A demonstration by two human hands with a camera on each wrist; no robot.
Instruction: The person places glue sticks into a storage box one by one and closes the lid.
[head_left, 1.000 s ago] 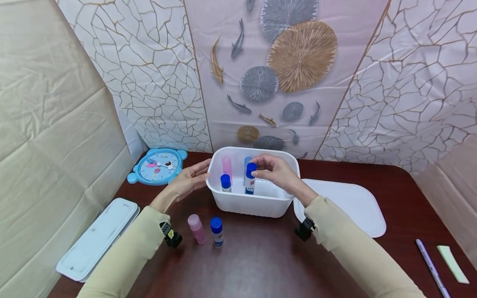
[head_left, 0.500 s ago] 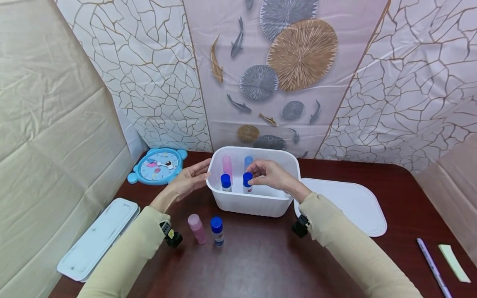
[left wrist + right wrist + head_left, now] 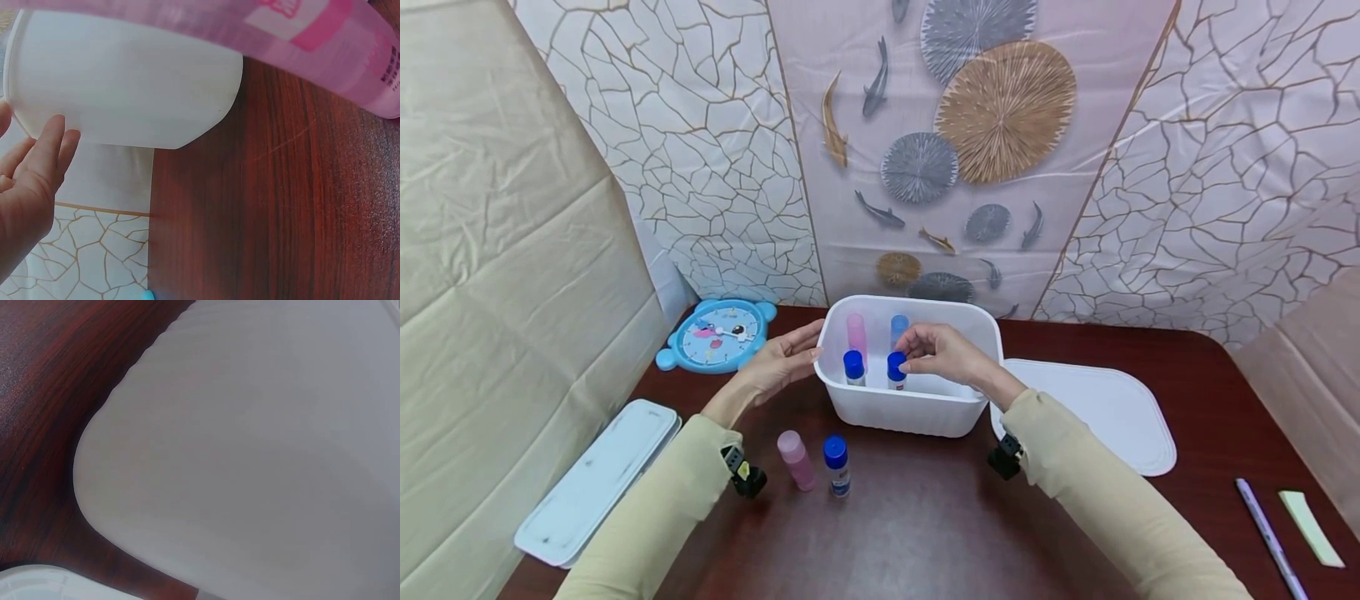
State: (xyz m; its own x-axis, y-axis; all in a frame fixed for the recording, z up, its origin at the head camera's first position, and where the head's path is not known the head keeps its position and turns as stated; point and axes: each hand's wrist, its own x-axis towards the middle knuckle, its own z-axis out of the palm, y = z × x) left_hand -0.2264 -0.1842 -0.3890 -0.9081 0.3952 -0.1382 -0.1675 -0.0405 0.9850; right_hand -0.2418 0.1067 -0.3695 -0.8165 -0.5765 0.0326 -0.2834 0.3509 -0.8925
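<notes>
A white plastic bin [image 3: 904, 412] stands at the back of the table. My right hand [image 3: 946, 357] reaches into it, thumb and fingers pinching the blue cap of a glue stick [image 3: 897, 373] that stands upright. Inside the bin, another blue-capped glue stick [image 3: 854, 367], a pink tube [image 3: 857, 333] and a light-blue tube [image 3: 899, 325] also stand. My left hand [image 3: 781, 365] rests against the bin's left side, fingers fairly straight along the outer wall and thumb at the rim. The bin's wall fills most of the right wrist view, where the right hand is hidden.
In front of the bin stand a pink tube [image 3: 796, 461] and a blue-capped glue stick [image 3: 837, 467]. A white lid [image 3: 1097, 417] lies to the right, beyond it a purple pen [image 3: 1270, 533] and a pale strip [image 3: 1311, 529]. A toy clock [image 3: 718, 335] and white case [image 3: 597, 479] lie left.
My right hand has lowered the blue-capped glue stick deeper into the bin, beside the other blue-capped one. In the last half second it has barely moved. The left hand stays at the bin's side.
</notes>
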